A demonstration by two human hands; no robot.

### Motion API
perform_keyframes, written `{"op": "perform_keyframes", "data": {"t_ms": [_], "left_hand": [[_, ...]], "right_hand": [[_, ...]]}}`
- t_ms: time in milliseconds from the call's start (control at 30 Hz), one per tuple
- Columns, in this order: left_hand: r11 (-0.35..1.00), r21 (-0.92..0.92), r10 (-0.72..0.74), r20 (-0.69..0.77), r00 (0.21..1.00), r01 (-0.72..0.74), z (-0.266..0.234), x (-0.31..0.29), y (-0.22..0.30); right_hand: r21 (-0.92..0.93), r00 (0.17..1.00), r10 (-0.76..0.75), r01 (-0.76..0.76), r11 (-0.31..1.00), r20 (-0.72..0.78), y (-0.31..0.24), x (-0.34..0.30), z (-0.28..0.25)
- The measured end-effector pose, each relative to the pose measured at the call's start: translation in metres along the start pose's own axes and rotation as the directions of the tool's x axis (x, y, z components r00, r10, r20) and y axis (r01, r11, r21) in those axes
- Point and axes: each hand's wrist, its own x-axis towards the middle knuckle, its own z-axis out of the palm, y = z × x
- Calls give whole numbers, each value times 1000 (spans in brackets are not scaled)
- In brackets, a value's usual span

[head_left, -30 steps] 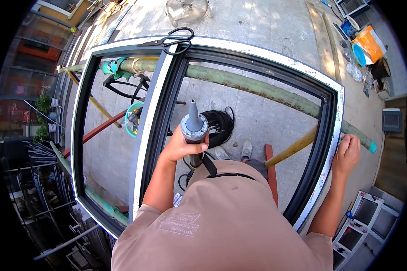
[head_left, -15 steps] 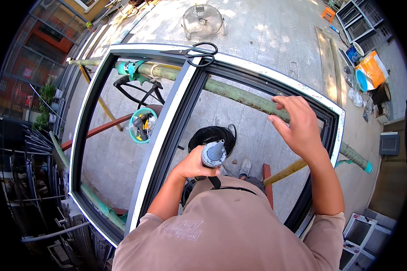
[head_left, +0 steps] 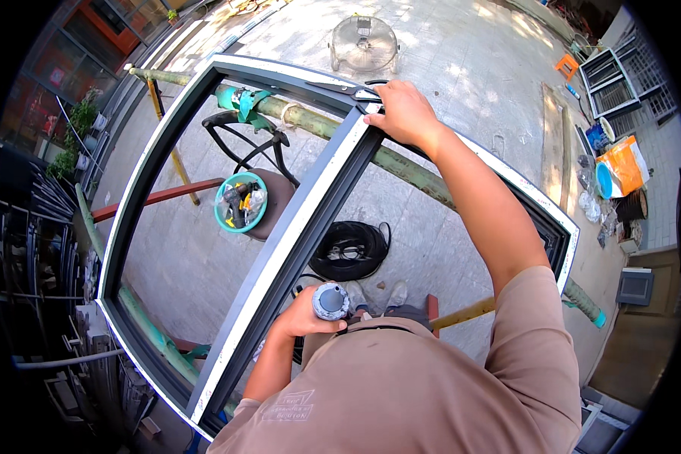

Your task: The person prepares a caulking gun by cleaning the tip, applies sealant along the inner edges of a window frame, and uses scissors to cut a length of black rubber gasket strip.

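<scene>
A large window frame (head_left: 281, 261), dark grey with white strips and a dividing bar, lies flat across green poles in front of me. At its far edge, where the bar meets the rim, my right hand (head_left: 410, 115) is closed over the handles of black scissors (head_left: 334, 88). The blades point left along the rim, and the palm covers most of the handles. Close to my waist, my left hand (head_left: 299, 314) is wrapped round a sealant tube (head_left: 330, 301) with a grey nozzle pointing up. The tube's lower part is hidden.
Through the frame's openings show a teal basin (head_left: 221, 216) of tools on a chair and a coil of black hose (head_left: 349, 261) on the ground. Green poles (head_left: 412, 175) support the frame. Beyond stand a floor fan (head_left: 364, 45), an orange stool (head_left: 567, 66) and an orange-and-white bag (head_left: 623, 168).
My right hand has moved far and left, from above the right opening onto the scissors. My left hand with the sealant tube has shifted slightly nearer and left. The view has shifted too.
</scene>
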Motion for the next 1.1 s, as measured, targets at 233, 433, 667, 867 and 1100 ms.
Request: {"op": "perform_keyframes", "data": {"t_ms": [233,433,667,867,1100], "left_hand": [[999,-10,-34,-27,999,34,-2,-14,-11],[999,7,-37,-25,999,38,-2,-14,-10],[999,-5,-50,-30,998,49,-7,-11,-14],[999,38,-31,17,999,30,-7,-2,-12],[998,60,14,25,1000,-15,0,14,-4]], "right_hand": [[-6,985,-132,134,991,107,2,47,7],[-3,987,-100,101,995,126,-4,69,17],[-41,990,-83,88,995,113,-3,57,11],[-19,994,-108,108,994,19,20,47,13],[276,864,45,111,955,-502,19,6,11]]}}
